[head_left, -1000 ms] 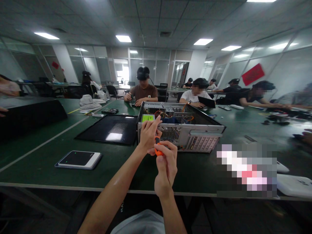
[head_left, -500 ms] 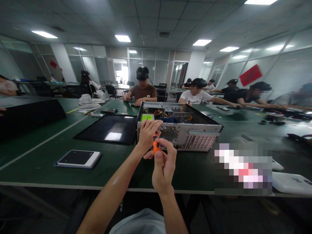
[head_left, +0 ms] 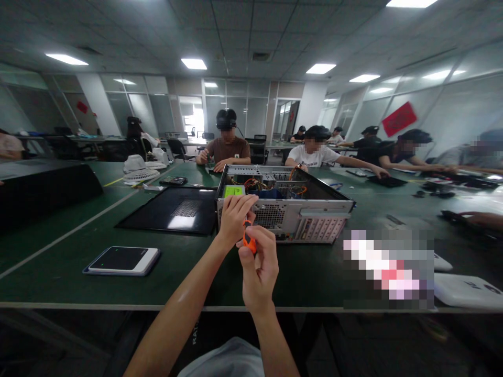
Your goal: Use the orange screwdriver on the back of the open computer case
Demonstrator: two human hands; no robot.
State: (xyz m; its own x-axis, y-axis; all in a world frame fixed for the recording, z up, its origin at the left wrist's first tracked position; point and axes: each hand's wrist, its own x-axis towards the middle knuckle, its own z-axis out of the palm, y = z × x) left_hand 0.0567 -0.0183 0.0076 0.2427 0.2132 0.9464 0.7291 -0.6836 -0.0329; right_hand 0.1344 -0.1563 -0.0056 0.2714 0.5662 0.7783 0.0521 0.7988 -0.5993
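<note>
An open grey computer case (head_left: 310,207) lies on the green table (head_left: 70,262) in front of me, with cables and a green label inside. My right hand (head_left: 257,272) is closed round the orange handle of a screwdriver (head_left: 249,241). My left hand (head_left: 232,215) is curled over the screwdriver's front end, right against the near left corner of the case's rear panel. The tip of the tool is hidden by my left fingers.
The case's black side panel (head_left: 173,209) lies flat to the left. A white-edged tablet-like device (head_left: 121,260) rests near the table's front edge. White objects (head_left: 467,290) sit at the right. A white fan (head_left: 137,170) and several seated people are beyond.
Both hands and the screwdriver have shifted slightly left and down in the view as my head moved. The grip on the screwdriver is unchanged.
</note>
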